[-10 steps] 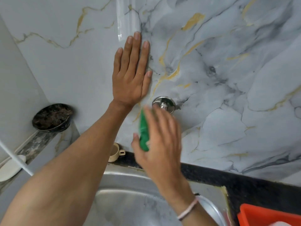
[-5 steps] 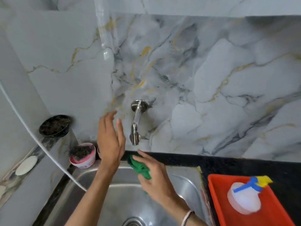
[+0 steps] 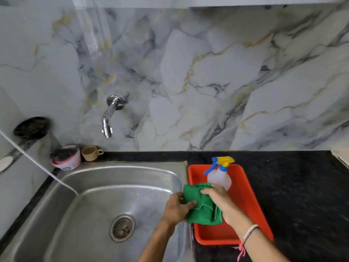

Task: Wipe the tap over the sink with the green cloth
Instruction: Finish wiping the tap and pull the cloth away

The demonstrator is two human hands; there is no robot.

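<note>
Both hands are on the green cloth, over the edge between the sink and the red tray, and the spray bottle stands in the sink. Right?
Not quite. The head view shows the spray bottle in the red tray, not the sink. The left hand and right hand do hold the green cloth there.

Soft even daylight, slight blur, wide-angle bending at edges.

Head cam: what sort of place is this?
Most likely a home kitchen counter. A stainless steel sink sits in a dark stone countertop, with a wall-mounted tap on a marble-pattern backsplash. A cup stands behind the sink.
</note>
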